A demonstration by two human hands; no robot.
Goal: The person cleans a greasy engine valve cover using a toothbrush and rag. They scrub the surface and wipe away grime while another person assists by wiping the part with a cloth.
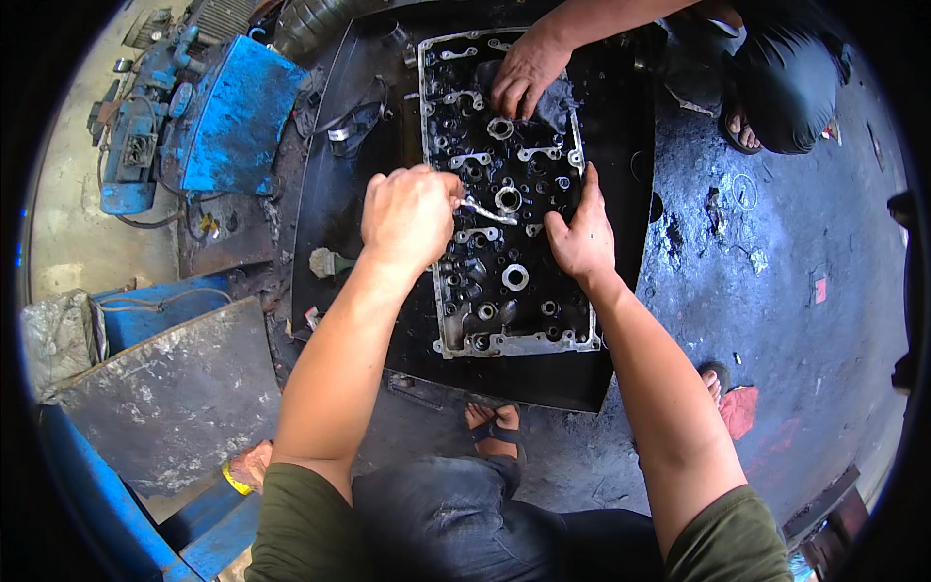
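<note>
A greasy engine cylinder head (511, 344) lies in a wide black tray (378, 242) in front of me. My left hand (412, 213) is closed over its left side, the fingers gripping one end of a slim silvery metal tool (490, 210). The tool's free end reaches in among the bores and bosses, near a round metal ring. My right hand (585, 231) holds nothing; thumb and fingers are spread along the right rim of the cylinder head. At the far end, a co-worker's hand (531, 76) presses a dark rag (558, 103) onto the same part.
A brush (328, 262) with pale bristles lies in the tray, left of my forearm. Blue machinery (238, 116) stands at the far left, with a dirty metal plate (175, 398) nearer to me. The co-worker crouches at the far right. Dark oil stains the floor (747, 233).
</note>
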